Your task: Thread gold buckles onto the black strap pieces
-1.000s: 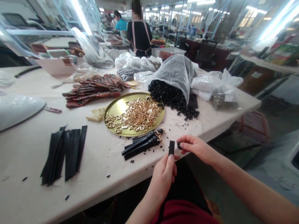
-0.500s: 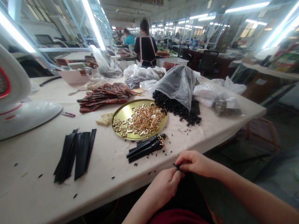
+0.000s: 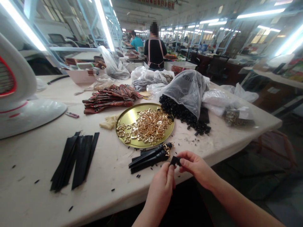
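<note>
My left hand (image 3: 165,178) pinches a black strap (image 3: 174,160) above the table's near edge. Close beside it, my right hand (image 3: 194,164) has its thumb and fingers closed on a dark end at the right; whether that is the same strap or a separate small black piece I cannot tell. Just beyond lies a bundle of black straps with gold buckles (image 3: 151,157). A round gold tray (image 3: 125,117) behind it bears a heap of gold buckles (image 3: 151,126). Black loops (image 3: 182,115) spill from a clear plastic bag (image 3: 187,91) to the right.
Flat black straps (image 3: 81,160) lie at the left, near a white appliance base (image 3: 44,115). Reddish-brown strips (image 3: 111,99) are piled behind the tray. More plastic bags (image 3: 215,99) stand at the back right. A person in an apron (image 3: 155,52) is further off.
Both hands have risen and moved forward over the table edge, slightly apart, bringing more of the black strap into sight. The camera view has shifted a little.
</note>
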Tool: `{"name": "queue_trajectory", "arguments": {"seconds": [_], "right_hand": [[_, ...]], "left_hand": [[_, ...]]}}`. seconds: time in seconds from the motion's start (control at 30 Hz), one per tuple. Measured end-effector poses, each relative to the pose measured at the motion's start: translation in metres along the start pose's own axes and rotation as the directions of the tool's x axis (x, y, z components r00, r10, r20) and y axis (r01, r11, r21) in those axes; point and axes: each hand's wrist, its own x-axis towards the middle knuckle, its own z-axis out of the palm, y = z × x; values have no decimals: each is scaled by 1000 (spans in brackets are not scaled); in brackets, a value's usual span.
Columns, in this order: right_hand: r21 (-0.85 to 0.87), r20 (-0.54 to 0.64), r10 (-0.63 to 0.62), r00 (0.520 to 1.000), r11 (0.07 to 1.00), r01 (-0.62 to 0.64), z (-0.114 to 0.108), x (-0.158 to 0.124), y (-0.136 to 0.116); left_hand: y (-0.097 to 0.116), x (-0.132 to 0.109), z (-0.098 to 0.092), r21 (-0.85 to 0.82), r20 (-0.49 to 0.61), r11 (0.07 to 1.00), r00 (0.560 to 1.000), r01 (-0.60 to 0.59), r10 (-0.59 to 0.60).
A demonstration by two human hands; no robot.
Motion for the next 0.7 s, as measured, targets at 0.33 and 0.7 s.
{"name": "queue_trajectory", "arguments": {"seconds": [0.33, 0.7], "right_hand": [[-215, 55, -78, 995, 973, 88, -4, 7, 4], [-167, 52, -6, 999, 986, 14, -6, 12, -1]], "left_hand": [[-18, 9, 2, 81, 29, 994, 997, -75, 73], [-19, 12, -8, 81, 86, 995, 994, 58, -65]]}}
